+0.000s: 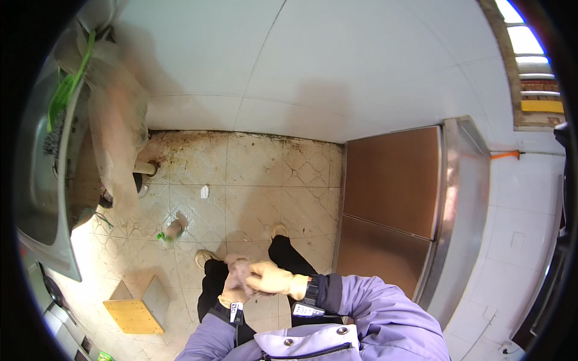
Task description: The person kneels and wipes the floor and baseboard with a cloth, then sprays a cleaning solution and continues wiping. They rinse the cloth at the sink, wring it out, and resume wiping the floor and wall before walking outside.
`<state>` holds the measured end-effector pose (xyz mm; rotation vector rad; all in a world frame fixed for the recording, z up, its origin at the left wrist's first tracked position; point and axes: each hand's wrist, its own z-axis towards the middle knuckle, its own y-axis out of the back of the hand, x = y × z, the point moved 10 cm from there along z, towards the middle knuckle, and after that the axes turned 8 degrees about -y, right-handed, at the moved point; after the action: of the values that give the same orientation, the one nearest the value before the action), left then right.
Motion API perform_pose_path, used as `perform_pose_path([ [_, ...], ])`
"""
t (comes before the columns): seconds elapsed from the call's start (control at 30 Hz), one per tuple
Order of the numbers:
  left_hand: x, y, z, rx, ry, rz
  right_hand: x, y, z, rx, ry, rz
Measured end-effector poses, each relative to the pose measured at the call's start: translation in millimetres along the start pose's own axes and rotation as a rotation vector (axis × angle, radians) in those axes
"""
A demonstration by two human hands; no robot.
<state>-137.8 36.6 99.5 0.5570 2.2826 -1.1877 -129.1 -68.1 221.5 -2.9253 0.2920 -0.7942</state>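
Both hands wear pale yellow gloves and meet in front of my lap, over the tiled floor (253, 203). A crumpled brownish cloth (239, 269) is bunched between them. My left hand (233, 293) holds the cloth from below, its fingers mostly hidden behind it. My right hand (271, 278) comes in from the right, its fingers closed on the cloth's right side. Devices with writing are strapped at both wrists. On the floor ahead to the left, a blurred brownish object with a green part (174, 229) lies on a wet patch.
At left stands a metal sink (67, 189) with a green-handled scrubber (55, 135) and a hanging translucent plastic sheet (117, 122). A small wooden stool (135, 316) is on the floor at lower left. Brown cabinet doors (390, 180) are at right, a white wall (316, 58) ahead.
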Motion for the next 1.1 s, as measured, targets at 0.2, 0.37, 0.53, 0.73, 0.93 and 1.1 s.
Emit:
perform_pose_path([
  [0.2,-82,-34,-111,-0.318,0.251,-0.811,4,33,-98,-0.255,-0.09,0.0],
  [0.37,-166,-45,-153,-0.362,0.169,-0.762,43,30,-149,-0.274,-0.022,0.114],
  [0.53,-233,-75,-178,-0.17,0.03,-0.754,95,-19,-181,-0.122,0.047,0.178],
  [0.73,-261,-32,-235,-0.373,0.004,-0.76,171,-86,-193,-0.107,0.155,0.226],
  [0.93,-305,30,-303,-0.562,-0.121,-0.818,292,-121,-229,-0.113,0.424,0.061],
  [1.1,-392,21,-329,-0.332,-0.252,-0.673,389,-176,-259,-0.056,0.529,-0.012],
])
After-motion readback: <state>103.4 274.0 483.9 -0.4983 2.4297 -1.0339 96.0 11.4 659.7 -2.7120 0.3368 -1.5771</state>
